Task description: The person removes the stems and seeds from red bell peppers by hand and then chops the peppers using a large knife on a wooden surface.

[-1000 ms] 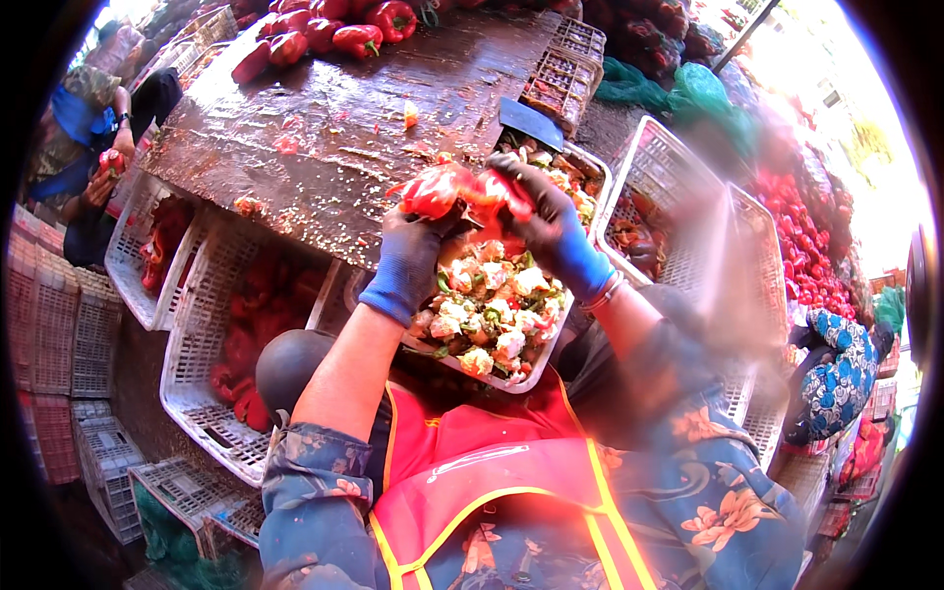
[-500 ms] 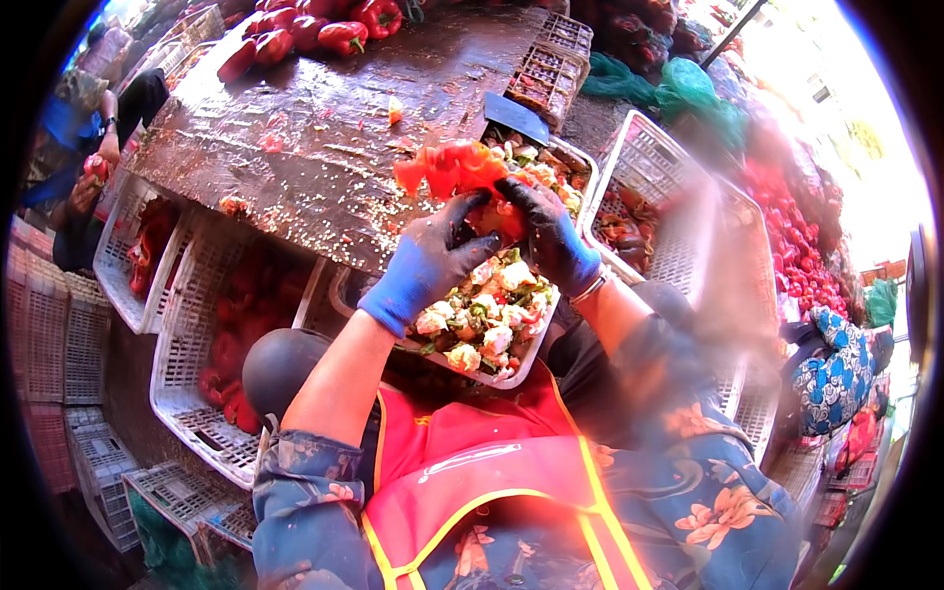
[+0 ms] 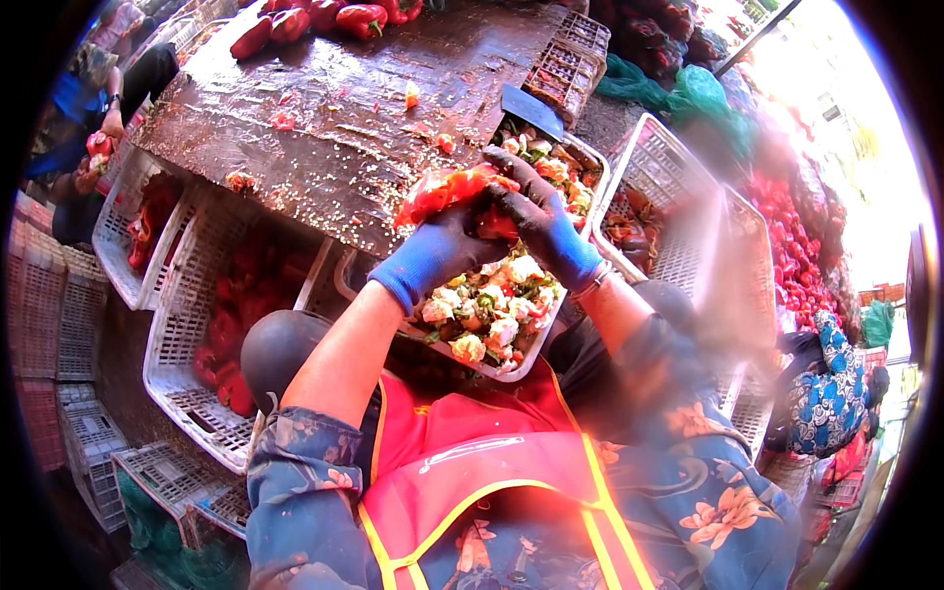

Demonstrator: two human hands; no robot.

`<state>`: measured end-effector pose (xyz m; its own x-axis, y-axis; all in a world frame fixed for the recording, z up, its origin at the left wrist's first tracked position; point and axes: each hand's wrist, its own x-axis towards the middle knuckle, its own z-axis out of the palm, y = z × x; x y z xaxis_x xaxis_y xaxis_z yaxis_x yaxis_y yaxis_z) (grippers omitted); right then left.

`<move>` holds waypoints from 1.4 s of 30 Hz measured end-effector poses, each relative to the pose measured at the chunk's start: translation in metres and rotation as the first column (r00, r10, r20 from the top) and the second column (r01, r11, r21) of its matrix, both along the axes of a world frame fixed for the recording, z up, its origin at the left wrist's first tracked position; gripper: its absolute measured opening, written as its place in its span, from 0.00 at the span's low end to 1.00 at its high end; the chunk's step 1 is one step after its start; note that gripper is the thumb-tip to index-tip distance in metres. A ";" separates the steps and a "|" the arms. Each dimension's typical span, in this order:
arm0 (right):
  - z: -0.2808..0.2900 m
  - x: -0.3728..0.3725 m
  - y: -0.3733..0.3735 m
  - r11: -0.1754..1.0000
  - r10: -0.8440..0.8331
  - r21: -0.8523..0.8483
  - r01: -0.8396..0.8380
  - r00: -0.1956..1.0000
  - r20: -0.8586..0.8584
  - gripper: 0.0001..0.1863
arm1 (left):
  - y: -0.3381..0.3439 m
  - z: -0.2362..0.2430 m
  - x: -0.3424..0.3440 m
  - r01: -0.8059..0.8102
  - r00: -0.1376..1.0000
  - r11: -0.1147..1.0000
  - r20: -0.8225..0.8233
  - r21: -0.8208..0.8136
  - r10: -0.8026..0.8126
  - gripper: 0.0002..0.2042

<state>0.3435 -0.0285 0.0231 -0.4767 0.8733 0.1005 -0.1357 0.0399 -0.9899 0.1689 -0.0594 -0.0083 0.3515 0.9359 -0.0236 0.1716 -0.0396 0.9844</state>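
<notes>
Hands in blue gloves meet over the near edge of the wet brown table [image 3: 324, 128]. Seen from the head camera, the left hand [image 3: 438, 251] cups a red pepper [image 3: 447, 192] from below and from the person's left, fingers curled against it, while the right hand [image 3: 536, 221] clamps down on the same pepper from above and the right, dark fingertips dug into its flesh. The pepper sits between the two palms, just above the white tray [image 3: 551, 339] of pale pepper cores and scraps that lies under both wrists. A white basket [image 3: 182, 344] with whole red peppers stands lower left, well apart from the hands.

Compared with half a second ago, the left hand's spread fingers have closed onto the pepper, and the pepper looks more squeezed together between the gloves
</notes>
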 end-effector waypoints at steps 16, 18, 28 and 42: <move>-0.004 -0.006 0.005 0.953 -0.072 0.303 -0.021 0.953 0.294 0.27 | -0.010 0.034 -0.005 0.041 0.996 0.975 0.081 -0.219 -0.024 0.27; -0.013 -0.002 0.006 0.953 -0.080 0.303 -0.015 0.952 0.297 0.26 | -0.004 0.028 -0.004 0.082 0.995 0.969 0.082 -0.231 -0.065 0.27; -0.009 -0.002 -0.006 0.995 -0.082 -0.062 0.080 0.996 -0.024 0.29 | -0.008 0.007 0.011 -0.016 1.000 0.999 -0.022 0.029 0.016 0.28; 0.011 -0.001 -0.006 0.978 -0.118 -0.186 0.091 0.984 -0.135 0.20 | -0.020 0.029 0.023 0.117 0.941 0.951 0.340 -0.286 -0.013 0.25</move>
